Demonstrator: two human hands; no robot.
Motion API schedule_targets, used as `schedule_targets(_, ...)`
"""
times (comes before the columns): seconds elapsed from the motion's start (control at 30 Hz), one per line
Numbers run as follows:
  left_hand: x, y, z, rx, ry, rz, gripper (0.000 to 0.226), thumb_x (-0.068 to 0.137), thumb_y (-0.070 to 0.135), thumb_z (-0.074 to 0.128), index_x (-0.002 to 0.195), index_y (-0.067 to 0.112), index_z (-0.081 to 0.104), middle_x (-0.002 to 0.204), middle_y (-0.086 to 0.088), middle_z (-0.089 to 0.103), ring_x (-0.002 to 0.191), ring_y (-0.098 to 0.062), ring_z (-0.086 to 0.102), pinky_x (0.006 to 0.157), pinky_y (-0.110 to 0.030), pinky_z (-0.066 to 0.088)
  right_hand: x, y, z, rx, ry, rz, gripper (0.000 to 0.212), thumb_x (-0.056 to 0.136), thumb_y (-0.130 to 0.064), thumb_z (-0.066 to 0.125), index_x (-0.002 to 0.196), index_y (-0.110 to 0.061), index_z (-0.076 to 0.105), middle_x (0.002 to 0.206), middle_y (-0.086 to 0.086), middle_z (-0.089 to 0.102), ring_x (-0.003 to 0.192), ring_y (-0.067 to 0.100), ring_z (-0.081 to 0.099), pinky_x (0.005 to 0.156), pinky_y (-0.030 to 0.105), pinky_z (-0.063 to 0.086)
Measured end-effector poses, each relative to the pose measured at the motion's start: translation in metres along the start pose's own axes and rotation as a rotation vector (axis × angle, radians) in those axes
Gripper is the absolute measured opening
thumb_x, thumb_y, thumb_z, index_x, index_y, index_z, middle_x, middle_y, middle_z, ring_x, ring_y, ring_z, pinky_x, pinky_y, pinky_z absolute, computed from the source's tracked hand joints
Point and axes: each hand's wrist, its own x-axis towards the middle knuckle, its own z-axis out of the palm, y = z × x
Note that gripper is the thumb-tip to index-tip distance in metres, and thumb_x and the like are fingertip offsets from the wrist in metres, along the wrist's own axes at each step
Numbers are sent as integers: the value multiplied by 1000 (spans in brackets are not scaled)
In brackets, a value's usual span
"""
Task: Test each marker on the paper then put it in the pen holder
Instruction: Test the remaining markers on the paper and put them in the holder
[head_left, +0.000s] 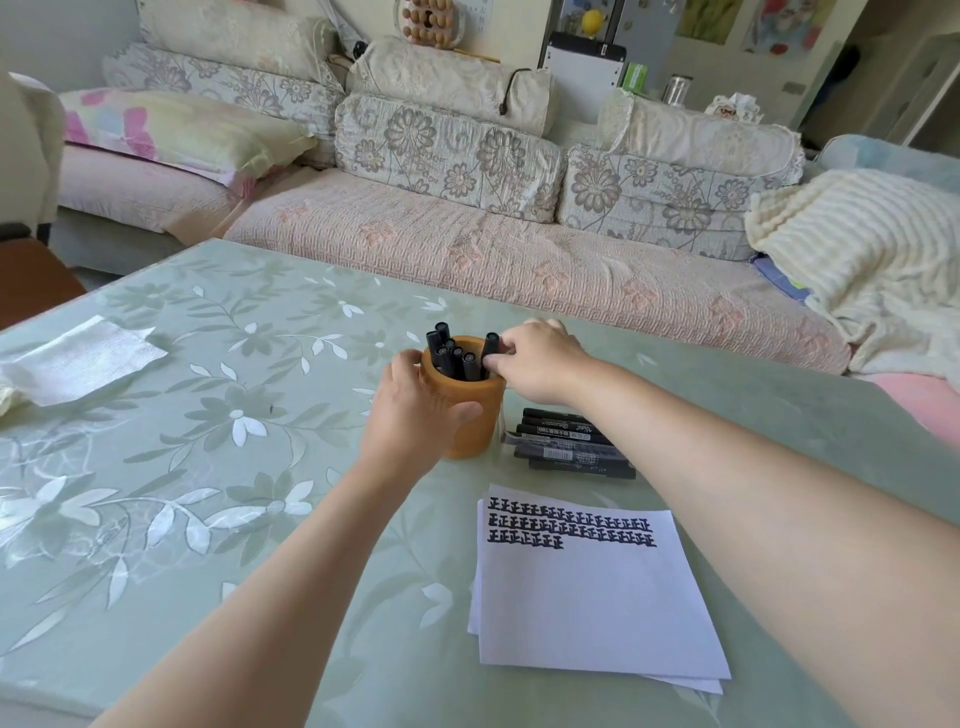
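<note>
Both at the pen holder (480, 434): my left hand (410, 410) grips its side, seemingly to steady it, my right hand (535, 364) pinches a marker (491, 344) at its rim.

My left hand (410, 410) grips the orange-brown pen holder (470, 415), a round cup standing upright mid-table. A cluster of capped markers (452, 358), all black, leans inside it, and my right hand (535, 364) pinches one more black marker (491, 345), upright at the cup's right rim. Just right of the holder the labelled markers (566, 441) lie side by side, black with white print, and nearer lies a flat stack of white paper (597, 597) with three rows of bold black characters along its far edge.
</note>
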Motion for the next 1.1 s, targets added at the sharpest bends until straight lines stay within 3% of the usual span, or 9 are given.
schedule_targets(0.07,1,-1,-2,-6,-11,-12,73,67,31,84,126,17,43,125,-1,50,112,-20,51,92,-39,45,0,4,-3,79,-49,-21,29,95,-46,51,87,-21,63,120,10,52,126,33,39,103,44,37)
schedule_targets(0.13,2,-4,-4,-18,-29,-10,71,68,32,83,125,20,43,124,0,51,109,-21,55,90,-44,48,-3,7,-4,192,-88,-74,31,96,-43,52,116,-23,64,128,8,48,126,28,43,102,37,36)
schedule_targets(0.23,2,-8,-7,-32,-59,16,67,71,32,80,127,23,44,124,1,51,109,-19,55,88,-45,50,-12,16,-4,292,-30,-86,51,98,-39,52,147,-30,39,132,-2,47,118,16,47,94,28,33)
schedule_targets(0.43,2,-11,-9,-44,-83,26,66,78,31,76,134,24,42,129,3,51,115,-15,52,89,-36,46,-23,38,8,356,-12,-39,42,98,-29,52,139,-29,48,122,-7,55,107,14,52,88,25,35)
schedule_targets(0.6,-13,-5,-6,89,-86,-26,83,84,35,70,148,12,22,147,-7,33,136,-23,34,104,-35,33,-24,50,17,142,-92,-49,25,94,-19,52,105,-28,72,118,-5,68,111,16,60,94,28,46)
schedule_targets(0.7,-28,-11,-5,197,-90,-65,55,88,37,61,132,16,36,132,-6,43,123,-27,45,95,-37,41,-26,49,23,76,-173,-98,18,93,-28,59,104,-28,74,115,-7,69,108,15,61,95,31,49)
schedule_targets(0.8,-44,-19,-8,430,-192,45,31,89,41,54,113,24,45,114,3,52,110,-22,50,84,-35,43,-23,42,28,18,-246,-110,22,92,-31,61,108,-27,74,114,-6,70,103,17,61,92,33,51)
schedule_targets(1.0,-60,-29,-10,672,-357,336,41,90,50,48,127,32,47,129,8,45,119,-19,38,96,-35,37,-10,32,29,-78,-362,-134,26,92,-34,63,113,-23,73,111,0,70,101,23,61,85,29,49)
schedule_targets(1.1,-64,-30,-10,711,-385,366,41,92,51,44,129,33,46,132,8,40,121,-19,36,98,-36,35,-6,31,29,-121,-394,-139,24,90,-31,66,111,-21,73,106,0,71,96,22,62,80,28,50)
